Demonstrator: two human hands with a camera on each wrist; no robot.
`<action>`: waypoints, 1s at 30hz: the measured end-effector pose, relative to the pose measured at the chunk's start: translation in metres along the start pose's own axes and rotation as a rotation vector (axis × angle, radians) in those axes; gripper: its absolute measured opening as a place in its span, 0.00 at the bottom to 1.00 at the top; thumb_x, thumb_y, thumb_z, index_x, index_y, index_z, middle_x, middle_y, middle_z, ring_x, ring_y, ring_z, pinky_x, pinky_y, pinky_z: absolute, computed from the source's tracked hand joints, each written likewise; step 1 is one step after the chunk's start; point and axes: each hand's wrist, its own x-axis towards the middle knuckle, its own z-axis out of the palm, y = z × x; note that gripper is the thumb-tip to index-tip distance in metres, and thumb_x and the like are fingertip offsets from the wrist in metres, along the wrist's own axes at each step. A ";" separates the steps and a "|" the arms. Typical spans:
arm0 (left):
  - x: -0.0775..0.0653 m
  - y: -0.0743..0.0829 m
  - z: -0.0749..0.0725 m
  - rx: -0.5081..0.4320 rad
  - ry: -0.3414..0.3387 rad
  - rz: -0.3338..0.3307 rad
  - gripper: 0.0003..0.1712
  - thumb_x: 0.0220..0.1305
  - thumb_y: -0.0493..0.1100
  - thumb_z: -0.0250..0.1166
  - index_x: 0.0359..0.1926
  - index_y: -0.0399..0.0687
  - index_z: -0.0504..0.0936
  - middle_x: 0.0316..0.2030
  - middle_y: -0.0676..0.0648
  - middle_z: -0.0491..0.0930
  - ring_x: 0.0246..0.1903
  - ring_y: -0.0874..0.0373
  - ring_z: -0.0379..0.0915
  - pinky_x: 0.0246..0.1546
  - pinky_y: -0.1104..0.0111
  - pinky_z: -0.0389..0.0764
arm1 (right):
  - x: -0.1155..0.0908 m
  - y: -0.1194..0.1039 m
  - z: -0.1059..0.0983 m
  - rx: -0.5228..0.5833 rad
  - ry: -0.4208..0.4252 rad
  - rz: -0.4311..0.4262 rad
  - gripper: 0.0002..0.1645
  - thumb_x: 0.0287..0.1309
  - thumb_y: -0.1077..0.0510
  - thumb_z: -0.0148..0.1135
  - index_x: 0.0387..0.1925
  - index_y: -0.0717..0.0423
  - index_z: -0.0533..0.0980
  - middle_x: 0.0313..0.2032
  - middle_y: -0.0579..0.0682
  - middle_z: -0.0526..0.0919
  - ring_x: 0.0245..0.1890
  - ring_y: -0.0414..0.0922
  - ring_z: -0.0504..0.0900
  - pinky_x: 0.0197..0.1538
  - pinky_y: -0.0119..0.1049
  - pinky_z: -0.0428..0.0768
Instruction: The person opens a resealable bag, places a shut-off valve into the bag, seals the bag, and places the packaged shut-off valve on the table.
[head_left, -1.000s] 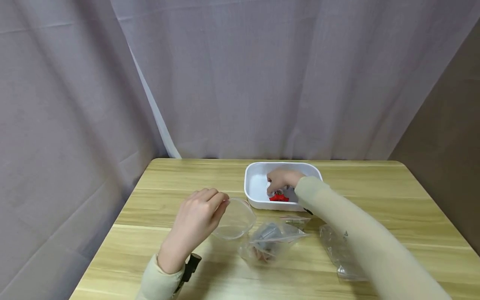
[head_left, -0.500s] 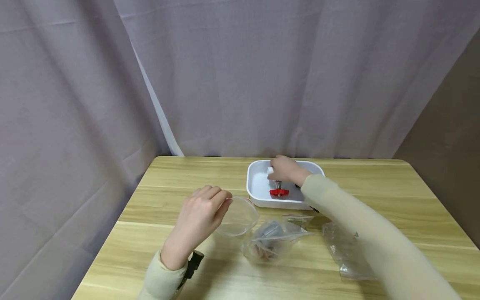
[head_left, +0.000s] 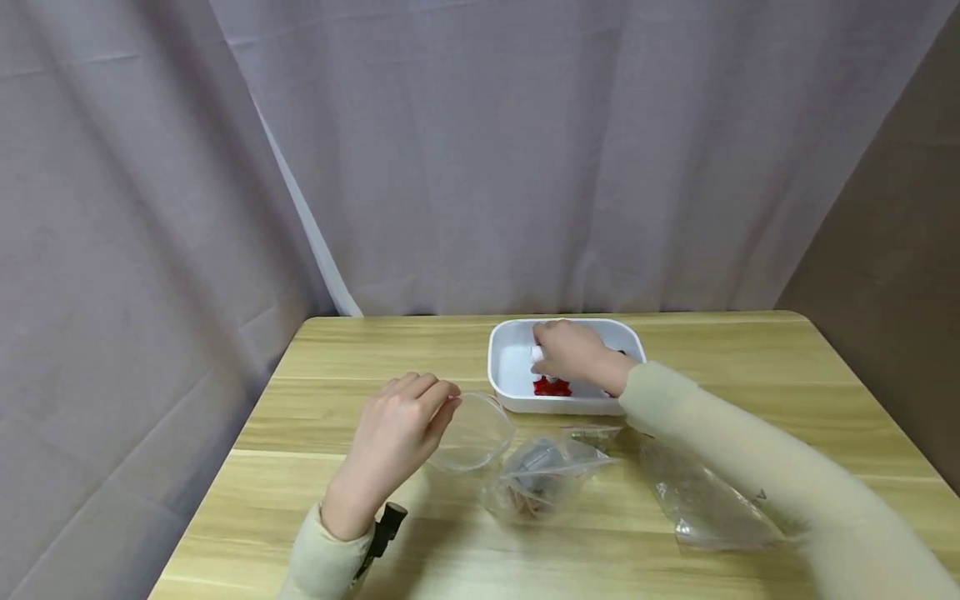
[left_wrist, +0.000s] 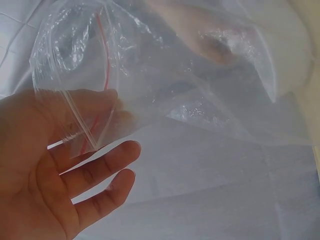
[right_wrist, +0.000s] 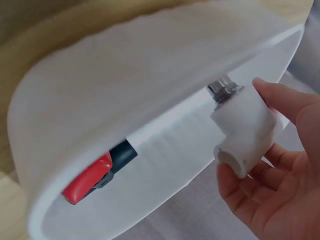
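Note:
My right hand [head_left: 573, 346] is inside a white tray [head_left: 558, 405] and grips a white plastic valve [right_wrist: 245, 120] between thumb and fingers. Its metal stem shows in the right wrist view; its red handwheel [head_left: 552, 387] shows below the hand in the head view. Left of the tray, my left hand [head_left: 397, 433] pinches a clear zip bag [head_left: 476, 437] at its mouth between thumb and index finger. The bag's mouth gapes, with a red line along the seal [left_wrist: 106, 65]. The other fingers are spread apart from the bag.
A red and black piece [right_wrist: 92, 177] lies in the tray. Before the tray stand a filled clear bag [head_left: 540, 475] with grey and brownish parts and a small bag [head_left: 592, 435]. A flat clear bag [head_left: 697, 500] lies under the right forearm. Curtain [head_left: 480, 167] hangs behind the table.
The right hand has lifted and turned the valve within the tray, and the right forearm has swung outward to the right. The left hand keeps its hold on the bag.

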 end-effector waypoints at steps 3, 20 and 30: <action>0.001 -0.002 0.000 0.008 -0.005 0.000 0.03 0.62 0.39 0.72 0.34 0.49 0.85 0.28 0.55 0.81 0.27 0.57 0.77 0.28 0.63 0.79 | -0.004 -0.004 -0.002 0.014 -0.007 -0.050 0.21 0.52 0.51 0.75 0.40 0.57 0.76 0.32 0.49 0.81 0.30 0.47 0.80 0.31 0.46 0.79; 0.007 -0.005 0.009 0.006 -0.016 0.017 0.02 0.63 0.40 0.71 0.35 0.49 0.85 0.27 0.56 0.80 0.26 0.58 0.76 0.26 0.65 0.78 | -0.005 0.011 -0.005 0.163 -0.147 -0.185 0.10 0.51 0.59 0.73 0.29 0.54 0.76 0.21 0.42 0.75 0.23 0.42 0.71 0.33 0.37 0.73; 0.011 -0.010 0.016 -0.003 -0.024 0.016 0.02 0.63 0.41 0.71 0.35 0.49 0.85 0.27 0.56 0.81 0.25 0.57 0.77 0.27 0.63 0.78 | -0.017 0.013 -0.060 0.249 0.009 -0.071 0.12 0.54 0.57 0.73 0.39 0.56 0.82 0.30 0.46 0.83 0.30 0.44 0.78 0.36 0.40 0.77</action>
